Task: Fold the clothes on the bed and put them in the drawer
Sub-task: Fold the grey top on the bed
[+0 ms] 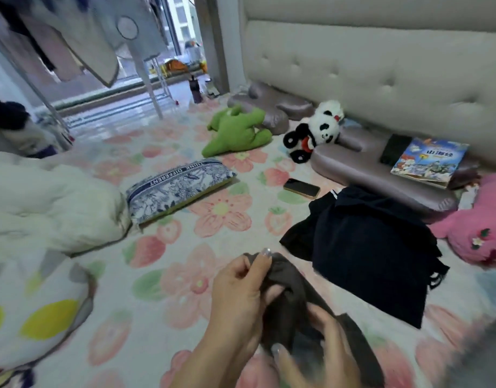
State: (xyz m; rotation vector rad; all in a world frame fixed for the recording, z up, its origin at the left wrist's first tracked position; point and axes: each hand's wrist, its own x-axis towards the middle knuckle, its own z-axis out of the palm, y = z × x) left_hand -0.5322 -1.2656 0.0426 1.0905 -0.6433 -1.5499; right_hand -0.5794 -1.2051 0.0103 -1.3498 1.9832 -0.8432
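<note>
Brown garment [287,274] near centre above the bed [157,278], still bunched | our left hand [241,289] pinches its top, right hand [322,357] grips lower | navy clothes [367,247] heaped right, unfolded | drawer unseen; we judge it early.

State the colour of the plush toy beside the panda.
Green plush toy; head view shows it.

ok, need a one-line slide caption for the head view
Left hand and right hand grip a dark-brown garment over the floral bedsheet, beside a heap of navy clothes.
</note>
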